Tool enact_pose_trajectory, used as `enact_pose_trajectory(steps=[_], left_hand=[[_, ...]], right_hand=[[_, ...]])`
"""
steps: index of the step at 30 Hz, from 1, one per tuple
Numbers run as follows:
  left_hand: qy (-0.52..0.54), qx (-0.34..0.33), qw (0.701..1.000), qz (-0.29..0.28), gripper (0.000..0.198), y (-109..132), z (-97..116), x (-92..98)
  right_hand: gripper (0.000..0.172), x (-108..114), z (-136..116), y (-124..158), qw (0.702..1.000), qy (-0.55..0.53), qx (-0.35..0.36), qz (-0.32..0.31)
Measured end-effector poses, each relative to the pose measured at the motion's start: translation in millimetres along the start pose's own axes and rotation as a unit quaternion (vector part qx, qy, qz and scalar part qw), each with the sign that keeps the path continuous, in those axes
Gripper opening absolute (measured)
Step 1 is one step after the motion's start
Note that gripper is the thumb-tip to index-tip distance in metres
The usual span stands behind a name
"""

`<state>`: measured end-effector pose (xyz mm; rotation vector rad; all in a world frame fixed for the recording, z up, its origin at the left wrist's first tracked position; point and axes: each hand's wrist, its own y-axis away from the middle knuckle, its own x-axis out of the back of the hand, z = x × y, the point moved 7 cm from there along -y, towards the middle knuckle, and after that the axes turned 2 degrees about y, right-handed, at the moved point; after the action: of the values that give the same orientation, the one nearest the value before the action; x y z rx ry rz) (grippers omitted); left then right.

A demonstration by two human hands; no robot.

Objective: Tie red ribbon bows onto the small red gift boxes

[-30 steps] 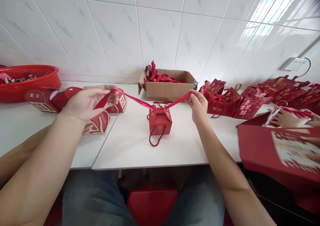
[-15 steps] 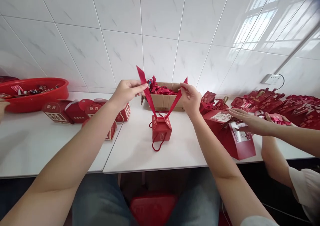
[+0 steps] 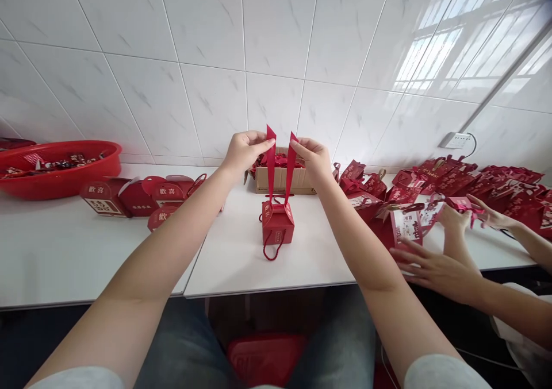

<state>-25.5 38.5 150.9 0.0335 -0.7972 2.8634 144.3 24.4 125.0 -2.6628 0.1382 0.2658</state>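
Note:
A small red gift box (image 3: 278, 222) with a cord handle stands on the white table (image 3: 241, 257) in front of me. A red ribbon (image 3: 271, 165) runs up from its top in two strands. My left hand (image 3: 244, 150) pinches the left strand's end and my right hand (image 3: 311, 154) pinches the right strand's end. Both hands are raised above the box, close together, with the strands nearly upright.
A cardboard box (image 3: 282, 177) of red ribbons sits behind the gift box. More red boxes (image 3: 129, 196) and a red basket (image 3: 60, 168) lie at left. At right, many red bags (image 3: 466, 182) crowd the table, where another person's hands (image 3: 435, 262) handle one bag.
My hands have lifted the ribbon ends from spread wide and low to close together and high. The other person's hands have shifted on the bags at right.

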Motion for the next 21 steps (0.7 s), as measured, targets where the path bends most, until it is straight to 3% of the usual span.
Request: enact_pose_trajectory(steps=[6,21], left_hand=[[0.015,-0.005,1.0,-0.025,0.024,-3.9,0.9,-9.1],[0.039,-0.013,0.999,0.001,0.023,-8.6,-2.7,-7.8]], right_hand=[[0.011,1.8,-6.1,-0.4,0.999,0.025,0.0,0.043],[0.013,1.9,-12.9,-8.8,0.994,0.104,0.03,0.021]])
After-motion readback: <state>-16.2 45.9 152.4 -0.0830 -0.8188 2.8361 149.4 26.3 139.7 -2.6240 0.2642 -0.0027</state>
